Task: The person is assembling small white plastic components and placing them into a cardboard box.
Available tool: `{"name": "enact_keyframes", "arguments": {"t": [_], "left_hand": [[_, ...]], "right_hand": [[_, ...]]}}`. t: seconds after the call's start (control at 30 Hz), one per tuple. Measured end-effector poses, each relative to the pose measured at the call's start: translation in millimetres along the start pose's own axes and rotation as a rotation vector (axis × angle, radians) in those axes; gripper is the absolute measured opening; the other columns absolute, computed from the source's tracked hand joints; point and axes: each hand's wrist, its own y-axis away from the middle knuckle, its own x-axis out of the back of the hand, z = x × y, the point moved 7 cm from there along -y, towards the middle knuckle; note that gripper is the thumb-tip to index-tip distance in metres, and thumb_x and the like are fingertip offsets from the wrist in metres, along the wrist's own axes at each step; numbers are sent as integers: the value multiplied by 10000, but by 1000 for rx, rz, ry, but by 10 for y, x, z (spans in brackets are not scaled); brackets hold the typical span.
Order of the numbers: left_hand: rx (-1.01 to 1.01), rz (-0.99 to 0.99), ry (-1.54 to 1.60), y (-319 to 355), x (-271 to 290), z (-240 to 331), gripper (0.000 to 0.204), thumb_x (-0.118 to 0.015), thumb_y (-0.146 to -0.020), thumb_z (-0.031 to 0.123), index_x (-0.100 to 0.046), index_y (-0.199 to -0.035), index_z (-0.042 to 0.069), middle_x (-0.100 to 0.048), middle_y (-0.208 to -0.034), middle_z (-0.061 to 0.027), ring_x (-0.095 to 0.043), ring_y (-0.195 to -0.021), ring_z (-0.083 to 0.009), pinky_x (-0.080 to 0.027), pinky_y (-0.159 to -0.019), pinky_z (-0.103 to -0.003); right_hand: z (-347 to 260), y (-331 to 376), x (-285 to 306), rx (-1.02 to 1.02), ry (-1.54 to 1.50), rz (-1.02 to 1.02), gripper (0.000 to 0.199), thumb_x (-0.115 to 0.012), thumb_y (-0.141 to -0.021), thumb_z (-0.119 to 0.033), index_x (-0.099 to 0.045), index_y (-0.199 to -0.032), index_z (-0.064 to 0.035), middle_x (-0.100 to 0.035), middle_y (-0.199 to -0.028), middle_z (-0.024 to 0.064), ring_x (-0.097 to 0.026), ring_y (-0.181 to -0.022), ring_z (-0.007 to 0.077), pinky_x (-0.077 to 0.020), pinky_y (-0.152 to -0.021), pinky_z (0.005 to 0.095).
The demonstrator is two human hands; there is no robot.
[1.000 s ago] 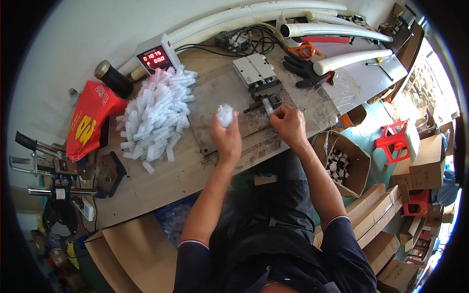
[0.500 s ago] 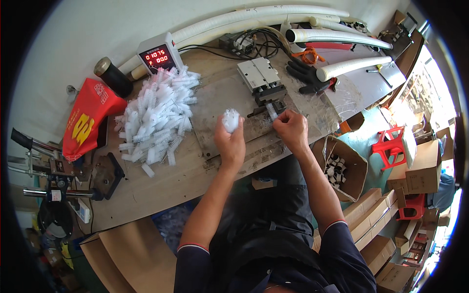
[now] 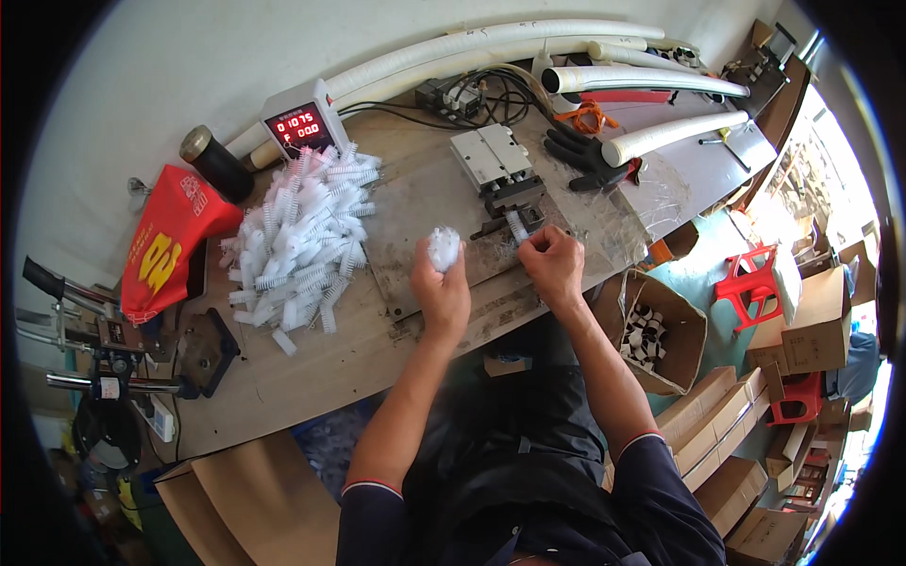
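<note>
Left hand point(image 3: 442, 294) grips a white brush point(image 3: 443, 248) over the bench point(image 3: 283, 387). Right hand point(image 3: 554, 266) is pinched on another brush point(image 3: 516, 226) at the small machine point(image 3: 500, 174). White pile point(image 3: 302, 236) sits at nine o'clock.

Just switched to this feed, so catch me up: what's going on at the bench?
A person stands at a wooden workbench. The left hand holds up a bunch of white bristly pieces. The right hand pinches one white piece at the small metal press. A pile of white brush pieces lies to the left, beside a digital counter box. Black gloves lie behind the press.
</note>
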Motion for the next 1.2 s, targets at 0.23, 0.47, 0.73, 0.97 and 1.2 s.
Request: {"name": "enact_keyframes", "arguments": {"t": [0.23, 0.47, 0.73, 0.97, 1.2], "left_hand": [[-103, 44, -179, 14, 28, 108, 114, -690, -977, 69, -626, -1061, 26, -679, -953, -54, -637, -885, -143, -501, -820, -295], [-198, -14, -326, 34, -58, 280, 232, -662, -873, -33, -629, -1094, 32, -663, -1088, -164, -664, -1003, -382, -519, -883, -425], [-329, -188, -633, -47, -341, 380, 321, -692, -815, -19, -608, -1114, 67, -651, -1151, -145, -660, -1027, -395, -533, -860, -476], [-371, -319, -754, -98, -468, 273, 418, -734, -757, -20, -606, -1137, 96, -665, -1044, -123, -663, -968, -383, -530, -797, -483], [-426, -288, -832, -52, -322, 346, 389, -695, -764, -22, -616, -1128, 89, -660, -1042, -133, -663, -949, -384, -529, -794, -479]], "right_hand": [[-3, -22, -5, 17, -29, 19, 202, -730, -784, -228, -722, -809, -28, -703, -710, 126, -684, -673, 249, -537, -690, 379], [16, -12, 19, 18, -51, 48, 237, -732, -830, -288, -720, -808, -52, -711, -740, 154, -711, -745, 348, -548, -726, 435], [76, 40, 38, 61, -144, 86, 235, -740, -847, -283, -712, -814, -52, -702, -733, 152, -708, -721, 345, -546, -691, 435], [104, 32, 27, 99, -185, 113, 224, -762, -858, -232, -710, -841, -15, -692, -704, 122, -670, -642, 191, -521, -641, 342], [147, 40, 73, 68, -310, 103, 208, -749, -858, -230, -707, -827, -29, -698, -732, 150, -704, -686, 297, -546, -670, 393]]}}
